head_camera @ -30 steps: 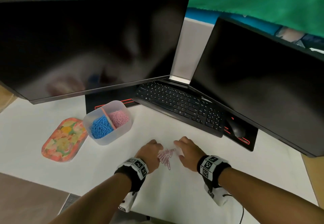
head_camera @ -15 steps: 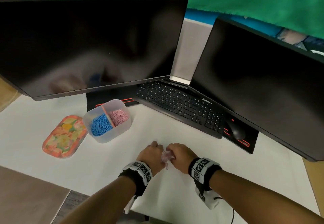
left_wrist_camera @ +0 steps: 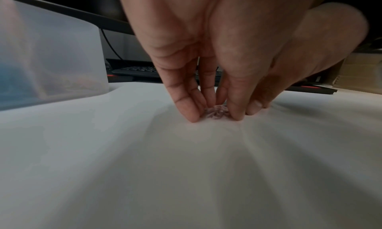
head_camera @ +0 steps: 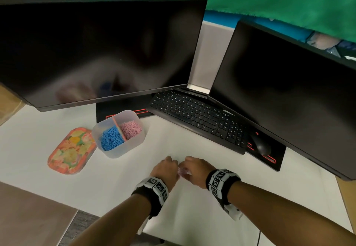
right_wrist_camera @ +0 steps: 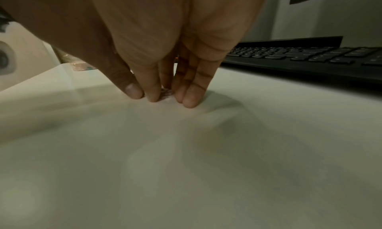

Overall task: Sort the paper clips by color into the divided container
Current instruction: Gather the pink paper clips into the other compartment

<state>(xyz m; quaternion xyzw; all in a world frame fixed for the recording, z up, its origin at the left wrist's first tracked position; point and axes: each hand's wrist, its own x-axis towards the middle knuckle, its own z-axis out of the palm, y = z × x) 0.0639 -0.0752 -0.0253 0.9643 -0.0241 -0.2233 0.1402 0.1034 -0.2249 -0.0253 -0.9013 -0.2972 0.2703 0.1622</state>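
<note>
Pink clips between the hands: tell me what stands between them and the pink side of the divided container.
Nothing visible does. The pink clips lie bunched between the left hand and right hand; only bare white table separates them from the divided container, whose pink compartment is the nearer, open-topped one.

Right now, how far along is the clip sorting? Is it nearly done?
Nearly, it seems. The divided container already holds blue clips in one half and pink clips in the other. The left hand and right hand are gathering a last small pink bunch on the white table. That bunch has yet to go in.
</note>
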